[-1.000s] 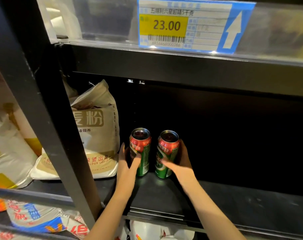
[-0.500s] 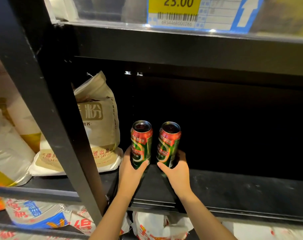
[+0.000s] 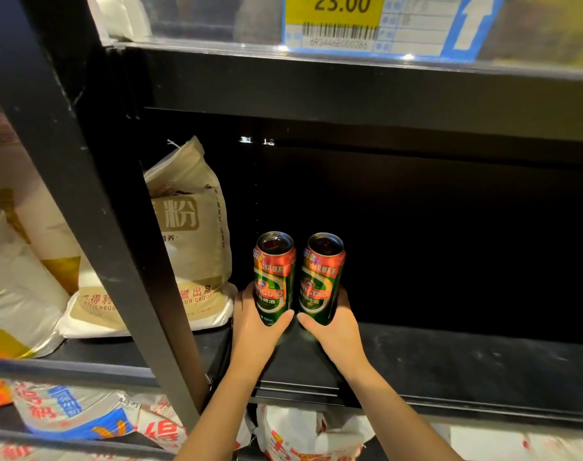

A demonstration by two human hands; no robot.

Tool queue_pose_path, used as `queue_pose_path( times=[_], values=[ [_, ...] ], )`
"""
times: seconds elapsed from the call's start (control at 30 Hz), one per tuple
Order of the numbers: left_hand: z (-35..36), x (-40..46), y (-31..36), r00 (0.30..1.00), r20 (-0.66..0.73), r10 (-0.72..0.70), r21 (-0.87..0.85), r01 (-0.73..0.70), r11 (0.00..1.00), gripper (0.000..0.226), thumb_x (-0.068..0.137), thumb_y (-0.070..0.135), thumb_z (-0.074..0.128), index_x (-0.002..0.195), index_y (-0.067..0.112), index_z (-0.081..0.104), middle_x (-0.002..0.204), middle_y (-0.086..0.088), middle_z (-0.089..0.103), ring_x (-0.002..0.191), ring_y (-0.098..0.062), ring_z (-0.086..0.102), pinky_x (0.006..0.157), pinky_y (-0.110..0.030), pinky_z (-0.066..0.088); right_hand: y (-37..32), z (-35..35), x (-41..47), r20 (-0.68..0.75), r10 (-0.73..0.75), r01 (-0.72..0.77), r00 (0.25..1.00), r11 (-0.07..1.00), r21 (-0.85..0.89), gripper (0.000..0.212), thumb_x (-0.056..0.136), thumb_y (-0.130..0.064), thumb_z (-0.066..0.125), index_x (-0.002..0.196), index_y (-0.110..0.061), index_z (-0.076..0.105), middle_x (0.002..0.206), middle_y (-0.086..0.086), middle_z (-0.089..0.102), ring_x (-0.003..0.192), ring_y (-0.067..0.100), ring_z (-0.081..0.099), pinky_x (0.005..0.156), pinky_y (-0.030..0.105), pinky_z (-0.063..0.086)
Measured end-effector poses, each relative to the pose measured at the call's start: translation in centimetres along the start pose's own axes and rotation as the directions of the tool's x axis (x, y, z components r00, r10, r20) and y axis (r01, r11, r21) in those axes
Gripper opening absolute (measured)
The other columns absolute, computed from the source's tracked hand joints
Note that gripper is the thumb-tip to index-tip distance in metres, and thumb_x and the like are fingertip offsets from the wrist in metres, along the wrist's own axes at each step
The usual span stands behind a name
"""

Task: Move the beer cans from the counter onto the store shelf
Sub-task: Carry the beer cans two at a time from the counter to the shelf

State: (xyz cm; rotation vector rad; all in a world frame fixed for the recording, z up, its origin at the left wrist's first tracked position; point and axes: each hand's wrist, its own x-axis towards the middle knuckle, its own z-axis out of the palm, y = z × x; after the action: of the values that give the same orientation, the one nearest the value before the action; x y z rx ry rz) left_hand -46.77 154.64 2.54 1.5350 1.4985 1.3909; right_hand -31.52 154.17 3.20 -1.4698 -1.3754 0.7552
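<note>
Gripping two upright red-and-green aluminium beer cans (image 3: 274,277) (image 3: 320,279), my left hand (image 3: 255,324) and right hand (image 3: 338,329) wrap their lower bodies on the black metal shelf (image 3: 450,364). Fingers closed low; thin walls likely dent, probably slick.

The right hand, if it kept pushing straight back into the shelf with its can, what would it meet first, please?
Nothing visible: behind the right hand and its beer can the shelf looks free up to the dark back panel, though depth is unclear.

Price tag (image 3: 380,24) on the upper shelf edge — "23.00", barcode number probably 6934468000286. Both beer cans (image 3: 274,277) read "TSINGTAO", partly covered. Flour bag (image 3: 187,234) — "粉", "GROUP".
</note>
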Motion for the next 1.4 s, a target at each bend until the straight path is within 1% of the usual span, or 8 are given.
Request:
queue_pose_path(
  times=[0.13, 0.37, 0.67, 0.77, 0.87, 1.0, 1.17, 1.4],
  values=[
    [-0.1, 0.0, -0.3, 1.000, 0.031, -0.002, 0.010, 0.002, 1.000, 0.064, 0.075, 0.018, 0.075, 0.130, 0.019, 0.044, 0.118, 0.003, 0.059, 0.112, -0.011, 0.055, 0.093, -0.031, 0.046, 0.1, 0.3, 0.2, -0.067, 0.014, -0.016, 0.998, 0.999, -0.029, 0.070, 0.066, -0.027, 0.086, 0.123, -0.016, 0.048, 0.112, 0.000, 0.063, 0.101, 0.014, 0.062, 0.081, 0.023, 0.050],
    [0.1, 0.1, -0.5, 0.999, -0.034, -0.024, 0.006, 0.024, 1.000, 0.072, 0.067, 0.019, 0.082, 0.128, 0.018, 0.045, 0.116, 0.001, 0.058, 0.108, -0.016, 0.056, 0.091, -0.033, 0.048, -0.3, -0.5, 0.0, -0.036, 0.003, -0.005, 0.999, 0.998, -0.057, 0.056, 0.072, -0.018, 0.082, 0.119, -0.015, 0.050, 0.098, -0.010, 0.057, 0.087, 0.000, 0.055, 0.066, 0.002, 0.041],
    [0.3, 0.1, -0.6, 0.998, -0.060, -0.027, 0.099, 0.033, 0.995, 0.077, 0.063, 0.029, 0.084, 0.127, 0.013, 0.043, 0.117, -0.006, 0.055, 0.109, -0.018, 0.053, 0.091, -0.035, 0.047, -0.6, -0.8, -0.1, 0.033, -0.001, 0.004, 0.999, 0.997, -0.073, 0.048, 0.078, -0.018, 0.077, 0.119, -0.011, 0.054, 0.100, -0.005, 0.061, 0.090, 0.005, 0.059, 0.068, 0.002, 0.040],
    [0.2, 0.0, -0.5, 0.999, -0.043, -0.004, 0.096, 0.008, 0.995, 0.066, 0.069, 0.020, 0.079, 0.126, 0.013, 0.046, 0.113, -0.002, 0.055, 0.107, -0.016, 0.052, 0.092, -0.037, 0.047, -0.7, -0.6, 0.0, 0.009, -0.014, 0.014, 1.000, 0.999, -0.051, 0.053, 0.074, -0.017, 0.081, 0.118, -0.018, 0.051, 0.100, -0.016, 0.056, 0.094, 0.003, 0.058, 0.075, 0.003, 0.039],
    [0.0, -0.1, -0.6, 1.000, -0.011, -0.002, 0.094, 0.003, 0.996, 0.061, 0.074, 0.021, 0.077, 0.127, 0.014, 0.048, 0.114, 0.000, 0.059, 0.108, -0.014, 0.054, 0.093, -0.039, 0.048, -0.6, -0.5, 0.0, -0.018, -0.003, 0.002, 1.000, 0.999, -0.038, 0.065, 0.071, -0.020, 0.083, 0.125, -0.014, 0.048, 0.110, -0.007, 0.060, 0.100, 0.006, 0.057, 0.083, 0.016, 0.044],
    [0.1, -0.2, -0.7, 0.999, -0.028, -0.045, 0.060, 0.047, 0.997, 0.068, 0.073, 0.025, 0.078, 0.131, 0.015, 0.044, 0.119, 0.001, 0.058, 0.111, -0.014, 0.054, 0.094, -0.037, 0.048, -0.2, -0.6, 0.0, -0.022, 0.007, -0.008, 1.000, 0.999, -0.054, 0.062, 0.073, -0.022, 0.082, 0.126, -0.014, 0.049, 0.113, -0.002, 0.062, 0.100, 0.008, 0.058, 0.080, 0.013, 0.044],
    [0.1, -0.4, -0.9, 0.995, -0.065, -0.075, 0.066, 0.079, 0.995, 0.066, 0.072, 0.031, 0.079, 0.127, 0.016, 0.045, 0.116, 0.002, 0.058, 0.108, -0.012, 0.054, 0.090, -0.033, 0.048, 0.0, -0.6, 0.2, -0.012, 0.016, -0.017, 1.000, 0.997, -0.075, 0.065, 0.073, -0.024, 0.081, 0.128, -0.015, 0.049, 0.119, 0.000, 0.062, 0.108, 0.013, 0.059, 0.088, 0.022, 0.048],
    [0.0, -0.6, -0.5, 0.996, -0.073, -0.052, 0.072, 0.057, 0.996, 0.063, 0.073, 0.032, 0.078, 0.126, 0.018, 0.047, 0.111, 0.007, 0.058, 0.105, -0.010, 0.054, 0.088, -0.031, 0.048, -0.1, -0.5, -0.1, 0.011, 0.023, -0.022, 1.000, 0.994, -0.104, 0.057, 0.076, -0.025, 0.079, 0.124, -0.013, 0.052, 0.116, 0.001, 0.063, 0.097, 0.005, 0.055, 0.075, 0.006, 0.040]
  ],
)
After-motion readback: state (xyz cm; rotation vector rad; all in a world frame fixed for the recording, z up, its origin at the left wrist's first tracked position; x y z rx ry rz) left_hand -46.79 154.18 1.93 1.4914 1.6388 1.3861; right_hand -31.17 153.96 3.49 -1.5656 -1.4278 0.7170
